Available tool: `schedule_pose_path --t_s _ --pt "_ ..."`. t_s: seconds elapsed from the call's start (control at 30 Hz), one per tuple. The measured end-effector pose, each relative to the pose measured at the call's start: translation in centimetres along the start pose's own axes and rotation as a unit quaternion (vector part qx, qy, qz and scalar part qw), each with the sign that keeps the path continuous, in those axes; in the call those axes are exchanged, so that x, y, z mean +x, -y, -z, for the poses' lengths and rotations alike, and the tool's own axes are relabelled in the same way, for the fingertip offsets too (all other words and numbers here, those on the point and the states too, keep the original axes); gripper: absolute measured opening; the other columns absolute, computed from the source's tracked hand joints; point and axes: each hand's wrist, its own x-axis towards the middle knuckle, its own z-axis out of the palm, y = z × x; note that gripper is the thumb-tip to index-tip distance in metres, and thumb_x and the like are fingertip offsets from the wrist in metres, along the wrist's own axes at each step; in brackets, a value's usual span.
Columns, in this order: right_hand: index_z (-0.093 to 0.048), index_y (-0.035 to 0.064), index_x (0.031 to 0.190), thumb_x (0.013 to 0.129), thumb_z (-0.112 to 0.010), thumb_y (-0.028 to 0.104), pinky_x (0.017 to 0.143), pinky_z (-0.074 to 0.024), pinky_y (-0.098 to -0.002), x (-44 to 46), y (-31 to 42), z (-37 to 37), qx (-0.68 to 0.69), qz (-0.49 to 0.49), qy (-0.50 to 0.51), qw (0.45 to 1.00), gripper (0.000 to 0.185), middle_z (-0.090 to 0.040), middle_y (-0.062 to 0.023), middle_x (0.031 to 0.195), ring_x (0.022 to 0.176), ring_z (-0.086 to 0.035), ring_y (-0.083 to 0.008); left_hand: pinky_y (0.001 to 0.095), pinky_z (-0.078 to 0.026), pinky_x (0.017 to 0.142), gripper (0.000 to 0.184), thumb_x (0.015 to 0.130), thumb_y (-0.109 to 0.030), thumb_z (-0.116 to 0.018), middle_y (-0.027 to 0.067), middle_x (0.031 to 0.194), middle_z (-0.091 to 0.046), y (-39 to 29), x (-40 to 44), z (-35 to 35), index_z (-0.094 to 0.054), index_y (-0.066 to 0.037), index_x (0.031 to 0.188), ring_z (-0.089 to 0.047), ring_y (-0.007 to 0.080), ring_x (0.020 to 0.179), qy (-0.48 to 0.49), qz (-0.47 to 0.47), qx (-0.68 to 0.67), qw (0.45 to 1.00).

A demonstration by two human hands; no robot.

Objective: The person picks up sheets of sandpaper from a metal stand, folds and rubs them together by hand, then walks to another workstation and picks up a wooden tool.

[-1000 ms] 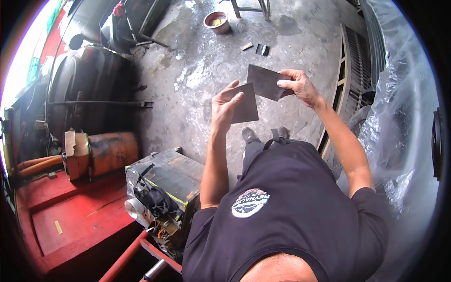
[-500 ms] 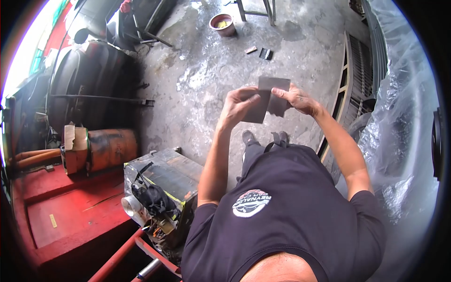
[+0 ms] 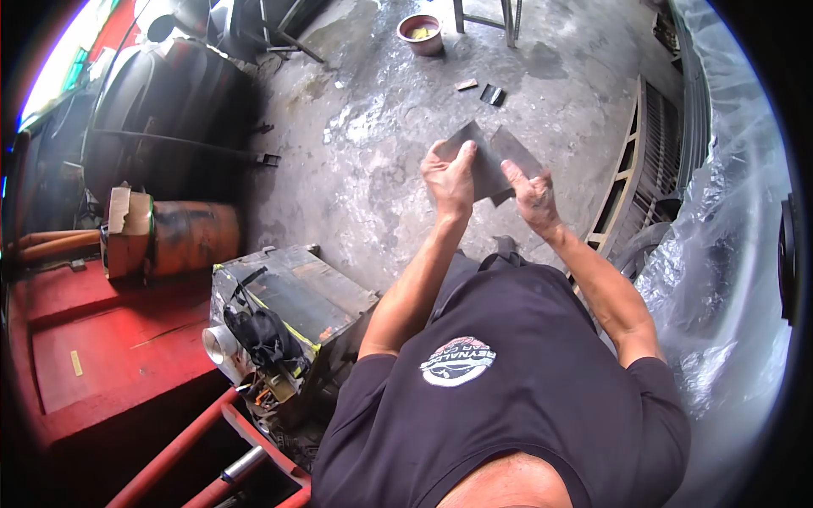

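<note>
Out in front of my body, over the concrete floor, both my hands are raised close together. My left hand grips a dark grey piece of sandpaper, its thumb pressed flat on the face. In my right hand is a second grey sandpaper piece, pinched under the thumb and pointing away from me. The two pieces sit side by side and seem to overlap at their lower ends. The fingers beneath both pieces are mostly hidden.
A bucket with something yellow inside stands ahead, near a metal stand. A small dark block and a light piece lie on the floor. A cluttered box is at left; plastic sheeting hangs at right.
Both sandpaper pieces have turned and now tilt side by side, where before one crossed the other. My hands have shifted slightly right, with my left thumb now pointing up.
</note>
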Motion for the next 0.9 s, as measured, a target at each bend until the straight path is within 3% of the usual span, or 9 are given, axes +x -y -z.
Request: schedule_pose_path --t_s 0.2,0.3,0.37,0.5,0.53,0.77,0.83,0.87,0.9 --pt "-0.068 -0.0035 0.120 0.104 -0.058 0.011 0.086 -0.0531 -0.0329 -0.4 -0.8 1.9 -0.204 -0.050 0.134 0.968 0.024 -0.074 -0.0130 0.104 0.094 -0.068 -0.0166 0.0225 -0.046 0.059 0.012 0.088 -0.005 -0.077 -0.0018 0.077 -0.069 -2.2 0.4 -0.6 -0.067 0.001 0.091 -0.056 0.0030 0.067 0.039 -0.052 0.071 0.995" --pt "-0.070 -0.0037 0.117 0.104 -0.060 0.021 0.082 -0.0539 -0.0343 -0.2 -2.2 2.4 -0.242 0.061 0.133 0.959 0.029 -0.073 -0.0146 0.099 0.088 -0.069 -0.0209 0.0222 -0.049 0.061 0.022 0.088 -0.009 -0.080 0.0022 0.080 -0.072 -2.4 1.4 0.2 -0.067 0.005 0.100 -0.061 0.0045 0.067 0.093 -0.049 0.163 0.981" --pt "-0.073 -0.0029 0.110 0.105 -0.060 0.034 0.080 -0.0533 -0.0362 0.6 0.4 2.4 -0.132 -0.140 0.129 0.973 0.039 -0.073 -0.0136 0.096 0.087 -0.069 -0.0235 0.0224 -0.050 0.062 0.022 0.088 -0.009 -0.080 0.0026 0.083 -0.073 -2.4 2.0 0.4 -0.068 0.004 0.101 -0.063 0.0055 0.070 0.114 -0.040 0.124 0.985" --pt "-0.067 -0.0078 0.118 0.105 -0.059 0.036 0.088 -0.0524 -0.0324 1.8 -0.1 3.1 -0.258 -0.173 0.047 0.950 0.046 -0.074 -0.0127 0.106 0.096 -0.069 -0.0201 0.0256 -0.052 0.067 0.021 0.087 -0.007 -0.082 0.0037 0.093 -0.073 -0.3 2.9 1.1 -0.071 0.001 0.103 -0.065 0.0096 0.079 0.090 0.055 -0.021 0.994" --pt "-0.067 -0.0087 0.117 0.106 -0.058 0.037 0.090 -0.0518 -0.0316 2.7 -4.0 4.4 -0.053 -0.203 0.015 0.978 0.048 -0.073 -0.0125 0.107 0.100 -0.068 -0.0189 0.0264 -0.053 0.069 0.021 0.086 -0.006 -0.082 0.0044 0.093 -0.073 -0.7 2.3 1.5 -0.072 0.001 0.104 -0.066 0.0108 0.079 0.045 0.098 -0.057 0.993" --pt "-0.072 -0.0030 0.115 0.105 -0.059 0.018 0.078 -0.0512 -0.0396 0.1 -0.8 -0.6 -0.007 -0.012 -0.025 1.000 0.027 -0.071 -0.0154 0.099 0.086 -0.064 -0.0207 0.0265 -0.056 0.069 0.019 0.084 -0.002 -0.082 0.0066 0.091 -0.074 -0.5 0.4 1.2 -0.071 0.000 0.100 -0.068 0.0107 0.077 0.044 0.042 -0.027 0.998" --pt "-0.071 -0.0040 0.113 0.104 -0.059 0.018 0.076 -0.0520 -0.0411 -0.4 -6.0 1.9 -0.372 0.163 0.153 0.901 0.026 -0.070 -0.0206 0.105 0.089 -0.066 -0.0217 0.0256 -0.055 0.068 0.019 0.084 -0.003 -0.082 0.0062 0.090 -0.074 -1.1 0.6 1.7 -0.071 0.001 0.099 -0.068 0.0100 0.075 0.061 0.013 0.013 0.998" --pt "-0.071 -0.0042 0.107 0.103 -0.060 0.021 0.071 -0.0522 -0.0412 0.5 -1.4 1.0 -0.111 -0.147 0.162 0.969 0.028 -0.071 -0.0186 0.100 0.084 -0.065 -0.0203 0.0252 -0.055 0.068 0.019 0.084 -0.003 -0.082 0.0059 0.088 -0.074 -1.5 0.6 1.8 -0.071 0.001 0.099 -0.068 0.0098 0.075 0.068 0.009 0.046 0.997" --pt "-0.071 -0.0042 0.107 0.103 -0.060 0.021 0.071 -0.0522 -0.0412 1.1 0.9 0.7 -0.109 -0.146 0.158 0.970 0.028 -0.071 -0.0186 0.100 0.084 -0.065 -0.0203 0.0248 -0.055 0.067 0.019 0.084 -0.003 -0.082 0.0056 0.087 -0.074 -1.8 0.9 1.7 -0.071 0.001 0.099 -0.068 0.0097 0.074 0.080 0.002 0.078 0.994"
